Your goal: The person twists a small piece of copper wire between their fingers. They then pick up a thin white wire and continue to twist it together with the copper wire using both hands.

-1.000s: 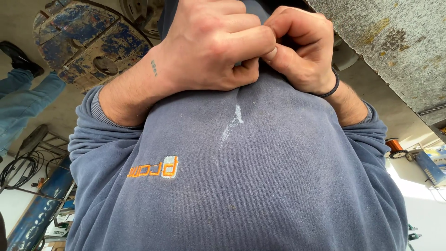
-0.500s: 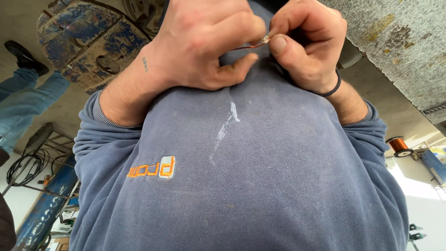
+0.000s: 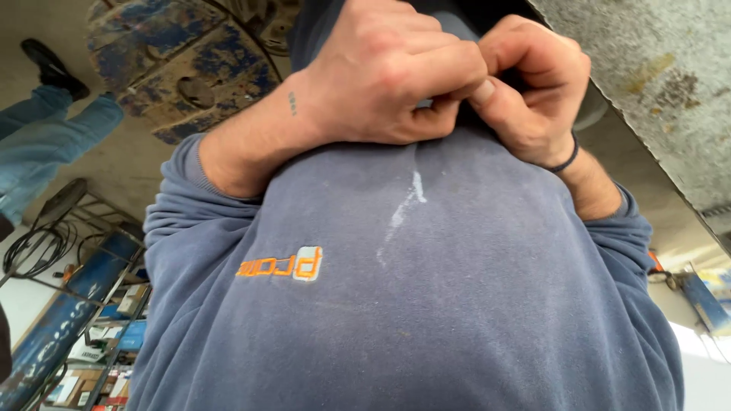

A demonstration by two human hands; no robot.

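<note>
I look down my own blue sweatshirt [image 3: 457, 304], which has an orange logo [image 3: 285, 265] and a white smear [image 3: 407, 205]. Both hands meet at its far end, at the top of the view. My left hand [image 3: 381, 76], with a small mark on the wrist, is curled tight against the fabric. My right hand [image 3: 525, 91], with a dark band on the wrist, pinches at the same spot, fingertips touching the left hand's. Whatever small thing lies between the fingers is hidden.
A rusty blue round reel [image 3: 190, 84] lies on the floor beyond my hands. Another person's leg in jeans with a black shoe [image 3: 53, 122] stands at upper left. A rough concrete slab [image 3: 655, 99] fills the upper right. A blue cylinder [image 3: 53, 327], cables [image 3: 34, 243] and boxes [image 3: 114, 350] sit at lower left.
Half a second ago a small shiny piece showed between my fingertips; the fingers have closed over it and it is hidden. Both hands stay at the same spot.
</note>
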